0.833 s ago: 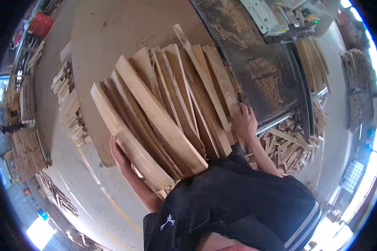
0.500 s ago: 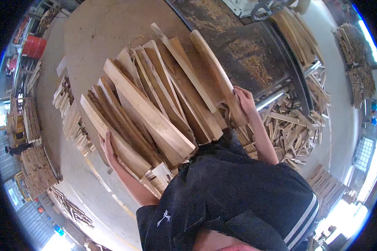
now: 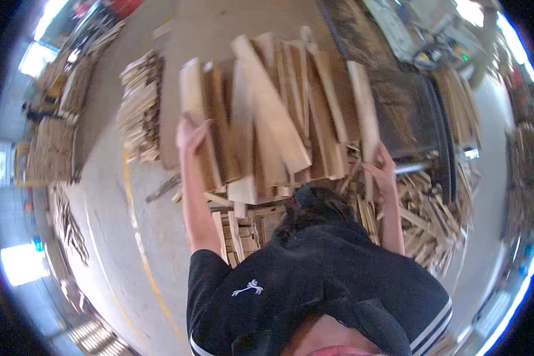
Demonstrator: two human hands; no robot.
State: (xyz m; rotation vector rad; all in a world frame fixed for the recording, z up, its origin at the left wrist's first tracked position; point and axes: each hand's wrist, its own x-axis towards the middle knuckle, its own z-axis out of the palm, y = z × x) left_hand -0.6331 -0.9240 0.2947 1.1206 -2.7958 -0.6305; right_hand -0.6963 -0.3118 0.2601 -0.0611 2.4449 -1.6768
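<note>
Several rough wooden boards lie side by side on a brown surface in front of me, their long sides running away from my body. My left hand (image 3: pixel 193 135) grips the leftmost board (image 3: pixel 192 89), its thumb across the top and its other fingers partly hidden and blurred. On the right, my right hand (image 3: pixel 382 166) holds the near part of a narrow board (image 3: pixel 364 104) that stands apart from the rest. Between my hands, a pale wide board (image 3: pixel 273 110) lies slanted over the others, touched by neither hand.
A dark machine bed (image 3: pixel 397 113) with sawdust borders the boards on the right. Below it lies a heap of wood offcuts (image 3: pixel 436 219). Stacked wood (image 3: pixel 141 107) stands on the floor to the left, and more boards (image 3: pixel 457 104) lean beyond the machine.
The view has turned, so the boards now point more straight ahead. My left hand has slid farther up the leftmost board, and the pale wide board lies more slanted across the others.
</note>
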